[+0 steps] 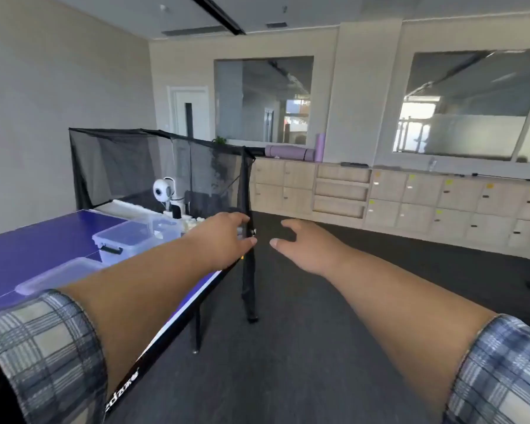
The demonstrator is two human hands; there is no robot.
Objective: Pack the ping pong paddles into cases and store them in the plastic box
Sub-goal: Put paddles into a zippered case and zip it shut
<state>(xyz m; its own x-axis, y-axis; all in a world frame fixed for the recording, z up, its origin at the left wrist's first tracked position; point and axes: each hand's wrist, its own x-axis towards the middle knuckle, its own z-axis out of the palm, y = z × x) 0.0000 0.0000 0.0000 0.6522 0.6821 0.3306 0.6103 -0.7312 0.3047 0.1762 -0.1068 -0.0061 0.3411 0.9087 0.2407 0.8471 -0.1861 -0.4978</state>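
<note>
Plaid sleeves (43, 347) at the bottom corners lead to the left hand (227, 237), fingers straight and empty at the black net pole (248, 270), and the right hand (300, 240), spread and holding nothing over the floor. No paddles or cases show, so finding them probably comes first. The clear plastic box (129, 237) sits mid-left on the blue table (37, 240), with the catch net (153, 166) crowding behind.

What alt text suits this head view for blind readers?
An empty left hand and right hand reach forward by a blue ping pong table. On it sit a clear plastic box and a lid; a black catch net closes its far end.
</note>
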